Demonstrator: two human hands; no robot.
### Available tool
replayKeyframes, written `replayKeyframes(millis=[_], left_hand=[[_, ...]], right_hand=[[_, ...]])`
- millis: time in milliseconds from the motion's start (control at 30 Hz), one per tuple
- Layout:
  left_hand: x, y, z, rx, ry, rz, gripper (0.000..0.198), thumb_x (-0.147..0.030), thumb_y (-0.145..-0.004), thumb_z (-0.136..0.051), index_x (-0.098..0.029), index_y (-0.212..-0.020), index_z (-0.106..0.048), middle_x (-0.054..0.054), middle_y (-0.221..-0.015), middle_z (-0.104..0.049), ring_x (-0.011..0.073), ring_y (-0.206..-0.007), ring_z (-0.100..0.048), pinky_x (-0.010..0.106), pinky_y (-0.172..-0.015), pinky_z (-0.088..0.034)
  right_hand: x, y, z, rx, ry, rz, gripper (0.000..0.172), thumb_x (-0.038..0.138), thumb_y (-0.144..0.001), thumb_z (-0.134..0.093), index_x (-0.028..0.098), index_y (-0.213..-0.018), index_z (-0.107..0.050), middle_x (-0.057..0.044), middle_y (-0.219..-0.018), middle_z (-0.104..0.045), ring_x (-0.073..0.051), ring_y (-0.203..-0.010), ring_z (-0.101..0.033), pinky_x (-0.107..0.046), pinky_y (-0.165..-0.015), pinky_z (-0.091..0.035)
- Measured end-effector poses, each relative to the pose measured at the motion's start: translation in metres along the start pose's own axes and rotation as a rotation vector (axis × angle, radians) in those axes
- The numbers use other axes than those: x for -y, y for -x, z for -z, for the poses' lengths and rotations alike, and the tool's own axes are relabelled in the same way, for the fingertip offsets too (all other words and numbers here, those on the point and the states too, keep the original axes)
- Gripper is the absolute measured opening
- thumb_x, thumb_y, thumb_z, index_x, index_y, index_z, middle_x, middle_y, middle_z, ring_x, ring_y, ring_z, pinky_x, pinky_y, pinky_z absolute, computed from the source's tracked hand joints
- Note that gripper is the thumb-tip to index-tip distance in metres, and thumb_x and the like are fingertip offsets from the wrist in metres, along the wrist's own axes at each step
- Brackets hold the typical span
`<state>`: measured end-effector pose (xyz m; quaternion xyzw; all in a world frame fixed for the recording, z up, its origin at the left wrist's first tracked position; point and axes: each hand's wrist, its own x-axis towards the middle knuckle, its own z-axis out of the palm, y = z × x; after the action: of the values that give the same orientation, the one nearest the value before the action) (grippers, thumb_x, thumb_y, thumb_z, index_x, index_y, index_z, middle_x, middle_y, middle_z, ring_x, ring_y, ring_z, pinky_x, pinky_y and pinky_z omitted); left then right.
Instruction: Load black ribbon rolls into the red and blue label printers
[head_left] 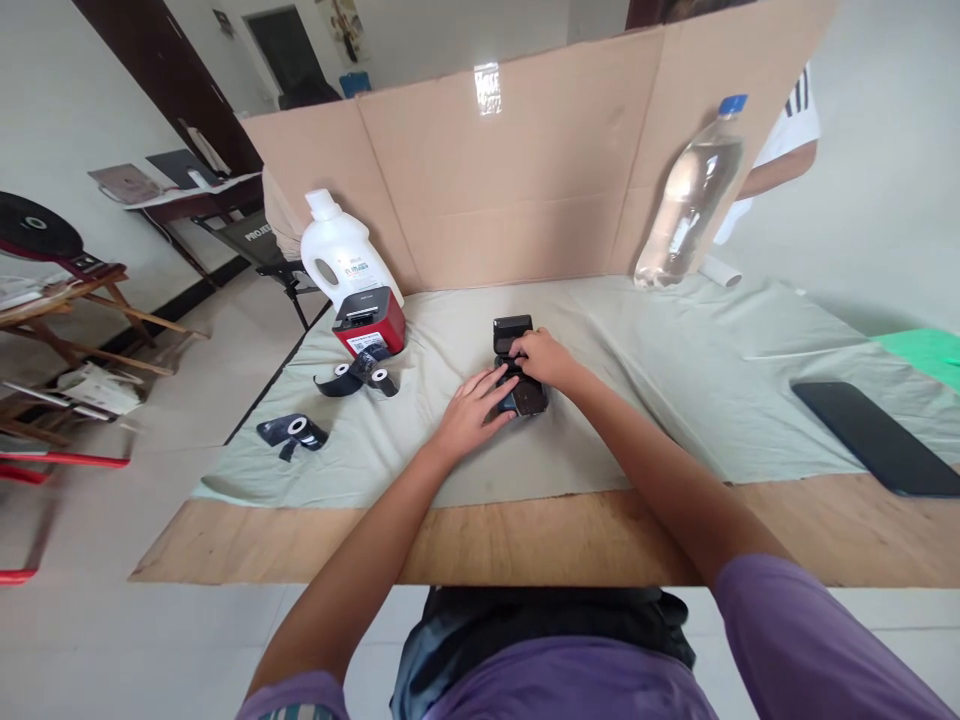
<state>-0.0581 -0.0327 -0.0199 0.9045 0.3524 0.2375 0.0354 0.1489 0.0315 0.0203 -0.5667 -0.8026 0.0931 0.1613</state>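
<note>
Head view: the work surface consists of a smooth wooden board (517, 540) with visible grain, covered over its rear portion by a thin, wrinkled pale-green cloth (442, 330). A creased brown cardboard panel (510, 190) stands upright along the rear. The compact black device (532, 397) lies on the cloth near its middle, directly under the fingers of both hands; it has a dark, box-shaped body and a squarish flap at its far end. The left hand (470, 410) is spread wide, fingers extended over the device's left side, thumb near its lower edge. The right hand (546, 358) is narrowed, fingers curled over the device from the right, beside the flap; whether it grips a part cannot be told, as the fingers cover the contact. Left of the hands, well apart, lie rolls of glossy black strip (298, 430) with white ring-shaped cores. Behind them a red-and-black box-shaped unit (373, 322) stands before a white plastic jug (349, 255) with a moulded handle. At right rear, a clear ribbed bottle (691, 205) with a blue cap leans; a flat, dark, round-cornered slab (879, 435) lies nearer the front.
</note>
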Motion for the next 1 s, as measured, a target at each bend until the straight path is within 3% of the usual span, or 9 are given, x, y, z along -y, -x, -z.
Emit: replayKeyframes(millis=[133,267,333,433,600,767,833,933,1000], left_hand=[[-0.005,-0.001,0.000,-0.046,-0.026,-0.022,0.053,-0.043,-0.096,-0.054,-0.032,-0.148,-0.046,0.005,-0.153,-0.046,0.0275,-0.138,-0.041,0.047,-0.112,-0.040],[-0.011,-0.003,-0.001,-0.154,-0.042,-0.042,0.036,-0.038,-0.098,-0.053,-0.033,-0.131,-0.063,0.007,-0.132,-0.061,0.0251,-0.123,-0.052,0.044,-0.101,-0.045],[-0.013,-0.002,-0.001,-0.185,-0.046,-0.061,0.030,-0.034,-0.099,-0.050,-0.033,-0.123,-0.069,0.007,-0.122,-0.065,0.0232,-0.114,-0.056,0.041,-0.095,-0.046],[-0.012,0.000,0.000,-0.167,-0.037,-0.123,0.030,-0.030,-0.101,-0.047,-0.033,-0.120,-0.070,0.006,-0.112,-0.068,0.0196,-0.102,-0.060,0.037,-0.087,-0.046],[-0.006,0.003,0.004,-0.136,-0.023,-0.191,0.029,-0.029,-0.101,-0.047,-0.031,-0.120,-0.069,0.005,-0.111,-0.068,0.0180,-0.101,-0.062,0.035,-0.085,-0.046],[-0.004,0.003,0.005,-0.149,-0.002,-0.219,0.027,-0.028,-0.100,-0.048,-0.029,-0.117,-0.070,0.006,-0.111,-0.068,0.0179,-0.101,-0.063,0.035,-0.085,-0.046],[-0.005,0.003,0.005,-0.146,-0.008,-0.214,0.027,-0.028,-0.100,-0.048,-0.030,-0.117,-0.070,0.006,-0.111,-0.068,0.0181,-0.101,-0.063,0.035,-0.085,-0.046],[-0.007,0.003,0.006,-0.156,-0.021,-0.218,0.028,-0.027,-0.100,-0.048,-0.029,-0.118,-0.069,0.006,-0.111,-0.068,0.0182,-0.099,-0.063,0.035,-0.084,-0.046],[-0.008,0.002,0.007,-0.154,-0.027,-0.225,0.028,-0.027,-0.100,-0.048,-0.028,-0.117,-0.070,0.006,-0.110,-0.069,0.0181,-0.098,-0.063,0.035,-0.084,-0.046]], right_hand=[[0.007,0.004,0.006,-0.064,-0.023,-0.117,0.019,0.018,-0.083,-0.063,0.016,-0.101,-0.069,-0.013,-0.108,-0.066,-0.029,-0.105,-0.057,-0.038,-0.090,-0.046],[0.008,0.006,0.012,-0.343,-0.079,-0.148,0.034,0.020,-0.087,-0.056,0.012,-0.121,-0.057,-0.017,-0.122,-0.059,-0.030,-0.110,-0.054,-0.040,-0.091,-0.046],[0.005,0.004,0.012,-0.402,-0.123,-0.097,0.043,0.018,-0.089,-0.052,0.011,-0.132,-0.050,-0.017,-0.130,-0.055,-0.030,-0.118,-0.049,-0.042,-0.097,-0.044],[-0.001,-0.002,0.012,-0.359,-0.227,-0.008,0.041,0.016,-0.089,-0.048,0.014,-0.129,-0.053,-0.014,-0.128,-0.056,-0.027,-0.115,-0.052,-0.041,-0.100,-0.043],[-0.006,-0.001,0.027,-0.280,-0.327,0.052,0.025,0.017,-0.082,-0.058,0.014,-0.105,-0.066,-0.009,-0.108,-0.059,-0.019,-0.090,-0.059,-0.032,-0.089,-0.046],[-0.007,0.012,0.047,0.143,-0.308,0.167,0.016,0.015,-0.078,-0.065,0.018,-0.090,-0.076,-0.004,-0.094,-0.066,-0.017,-0.083,-0.061,-0.028,-0.083,-0.046],[-0.006,0.014,0.046,0.171,-0.310,0.146,0.022,0.015,-0.080,-0.064,0.020,-0.096,-0.078,-0.005,-0.101,-0.067,-0.017,-0.087,-0.062,-0.027,-0.086,-0.046],[-0.004,0.012,0.037,0.067,-0.343,0.011,0.035,0.017,-0.081,-0.066,0.019,-0.116,-0.073,-0.010,-0.118,-0.065,-0.020,-0.103,-0.062,-0.031,-0.097,-0.045],[-0.003,0.011,0.031,0.115,-0.418,-0.070,0.042,0.019,-0.080,-0.069,0.018,-0.122,-0.070,-0.011,-0.124,-0.064,-0.022,-0.112,-0.060,-0.033,-0.102,-0.044]])
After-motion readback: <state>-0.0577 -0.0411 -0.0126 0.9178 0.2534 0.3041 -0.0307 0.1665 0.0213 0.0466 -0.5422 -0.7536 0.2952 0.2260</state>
